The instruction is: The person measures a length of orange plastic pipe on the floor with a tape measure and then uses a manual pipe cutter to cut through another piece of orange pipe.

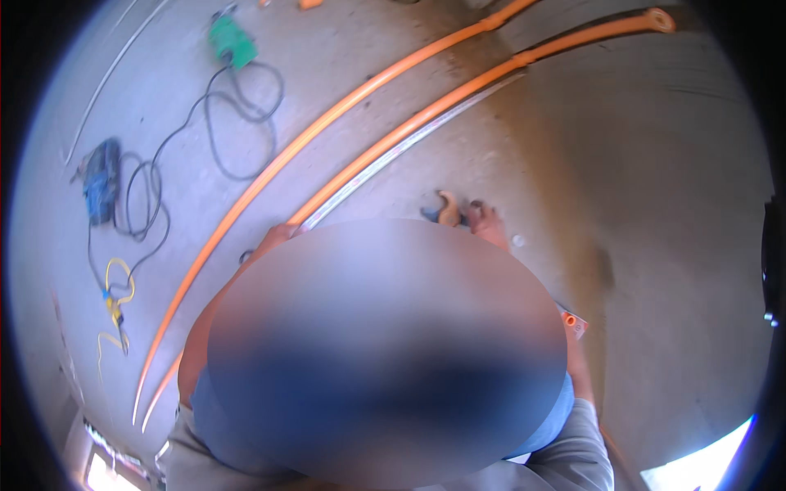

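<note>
My left hand [281,234] is at the nearer of two long orange pipes [409,124], beside the near end of a long silvery bar [393,154] that lies along it. A blurred oval over the middle of the view hides most of this hand's fingers, so its grip does not show. On the floor to the right, my right hand [486,222] has its fingers apart, close to a small orange-and-dark hand tool [449,210]. Whether it touches the tool is hard to tell. The second orange pipe [327,119] curves past on the far side.
A blue power tool [101,182] and a green box-like device [232,42] lie at the left, with dark cable looping between them. Below them is a yellow cord [115,307]. A small white round piece [517,240] sits by my right hand. A flat piece with an orange ring [571,321] lies near my right arm.
</note>
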The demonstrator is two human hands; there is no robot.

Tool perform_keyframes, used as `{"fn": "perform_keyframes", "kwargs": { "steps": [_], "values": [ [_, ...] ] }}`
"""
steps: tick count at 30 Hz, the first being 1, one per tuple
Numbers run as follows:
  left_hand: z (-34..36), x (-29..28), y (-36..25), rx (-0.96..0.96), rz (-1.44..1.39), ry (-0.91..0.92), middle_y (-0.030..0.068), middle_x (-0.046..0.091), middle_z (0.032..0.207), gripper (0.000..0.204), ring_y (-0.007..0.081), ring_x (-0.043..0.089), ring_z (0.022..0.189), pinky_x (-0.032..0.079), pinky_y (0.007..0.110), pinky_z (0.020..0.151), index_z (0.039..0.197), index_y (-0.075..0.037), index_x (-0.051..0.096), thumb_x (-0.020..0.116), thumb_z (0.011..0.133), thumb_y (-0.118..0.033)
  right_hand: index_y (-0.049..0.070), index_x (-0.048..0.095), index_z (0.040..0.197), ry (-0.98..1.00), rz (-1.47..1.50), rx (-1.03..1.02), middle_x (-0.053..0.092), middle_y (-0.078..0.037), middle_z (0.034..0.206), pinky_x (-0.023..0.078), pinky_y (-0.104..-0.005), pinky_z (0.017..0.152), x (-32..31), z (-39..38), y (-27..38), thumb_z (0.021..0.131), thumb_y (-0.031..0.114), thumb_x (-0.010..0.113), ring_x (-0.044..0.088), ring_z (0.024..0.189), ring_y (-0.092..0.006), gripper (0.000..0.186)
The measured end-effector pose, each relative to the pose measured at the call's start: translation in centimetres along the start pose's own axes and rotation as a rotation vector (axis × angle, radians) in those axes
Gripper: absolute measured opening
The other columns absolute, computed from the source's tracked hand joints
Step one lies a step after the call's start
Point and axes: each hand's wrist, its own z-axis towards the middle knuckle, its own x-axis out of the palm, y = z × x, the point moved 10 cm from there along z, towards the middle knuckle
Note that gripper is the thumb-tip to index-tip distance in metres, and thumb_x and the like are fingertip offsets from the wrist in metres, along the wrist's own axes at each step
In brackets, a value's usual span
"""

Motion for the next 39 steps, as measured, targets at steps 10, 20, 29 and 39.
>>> {"fn": "perform_keyframes", "kwargs": {
  "steps": [10, 20, 29, 39],
  "values": [
    [-0.4, -0.2, -0.4, -0.067, 0.002, 0.029, 0.0163, 0.072, 0.082, 0.052, 0.0286, 0.068, 0.081, 0.051, 0.039, 0.081, 0.087, 0.001, 0.073, 0.048, 0.104, -0.041, 0.005, 0.070, 0.116, 0.093, -0.274, -0.600, 0.066, -0.015, 0.112, 0.048, -0.0453, 0.100, -6.4, 12.0, 17.6, 0.086, 0.018, 0.068, 0.058, 0.114, -0.0346, 0.032],
    [0.0, 0.0, -0.2, -0.018, -0.028, -0.017, 0.0099, 0.067, 0.071, 0.052, 0.0191, 0.060, 0.062, 0.050, 0.036, 0.065, 0.088, 0.002, 0.072, 0.049, 0.105, -0.041, 0.008, 0.072, 0.114, 0.206, -0.253, -0.422, 0.070, -0.011, 0.120, 0.039, -0.0513, 0.109, -1.9, 16.2, 18.6, 0.086, 0.015, 0.063, 0.058, 0.125, -0.0287, 0.030],
    [0.0, 0.1, -0.4, -0.008, 0.046, -0.008, 0.0155, 0.070, 0.081, 0.051, 0.0247, 0.065, 0.079, 0.051, 0.037, 0.079, 0.088, 0.001, 0.074, 0.049, 0.105, -0.040, 0.005, 0.072, 0.112, 0.276, -0.206, -0.434, 0.069, -0.013, 0.122, 0.039, -0.0534, 0.110, -0.2, 16.7, 19.3, 0.086, 0.015, 0.064, 0.059, 0.125, -0.0302, 0.029],
    [0.1, 0.1, -0.3, -0.004, -0.009, -0.023, 0.0151, 0.071, 0.083, 0.052, 0.0245, 0.066, 0.084, 0.050, 0.036, 0.085, 0.085, 0.001, 0.074, 0.049, 0.104, -0.040, 0.015, 0.074, 0.117, 0.385, -0.274, -0.386, 0.068, -0.004, 0.124, 0.039, -0.0451, 0.110, 0.8, 17.3, 18.7, 0.086, 0.026, 0.071, 0.057, 0.125, -0.0250, 0.032]
  ]
}}
